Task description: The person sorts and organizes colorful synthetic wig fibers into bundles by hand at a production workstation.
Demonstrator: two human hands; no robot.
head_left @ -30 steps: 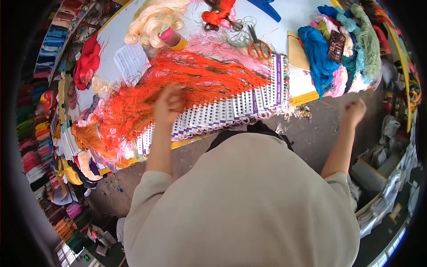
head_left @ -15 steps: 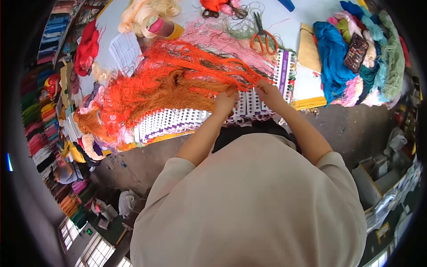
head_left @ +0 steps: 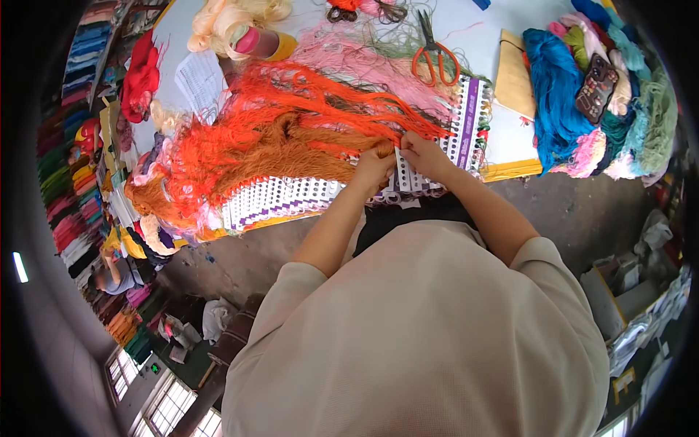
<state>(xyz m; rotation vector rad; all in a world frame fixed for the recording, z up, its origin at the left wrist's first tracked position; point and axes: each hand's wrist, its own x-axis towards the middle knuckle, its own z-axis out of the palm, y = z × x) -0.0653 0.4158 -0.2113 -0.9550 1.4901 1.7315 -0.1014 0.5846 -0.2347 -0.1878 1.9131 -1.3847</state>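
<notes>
My left hand (head_left: 373, 168) pinches a brown-orange bundle of thread (head_left: 291, 149) at the front edge of the row of white and purple sample cards (head_left: 291, 195). Close beside it, my right hand (head_left: 425, 156) rests fingers-down on a card (head_left: 466, 120) and pinches the same thread end. Bright orange threads (head_left: 320, 98) fan across the cards from the left. Both hands nearly touch each other.
Orange-handled scissors (head_left: 435, 57) lie behind the cards. Blue, green and pink yarn skeins (head_left: 561, 95) with a phone (head_left: 595, 77) on top sit at the right. Blond yarn (head_left: 226, 18), a pink cone (head_left: 258, 41), printed paper (head_left: 200, 80) and red yarn (head_left: 142, 73) lie at the left.
A second ago my right hand was off the table at the right and my left was on the orange threads; both have come together at the card edge and shifted slightly left.
</notes>
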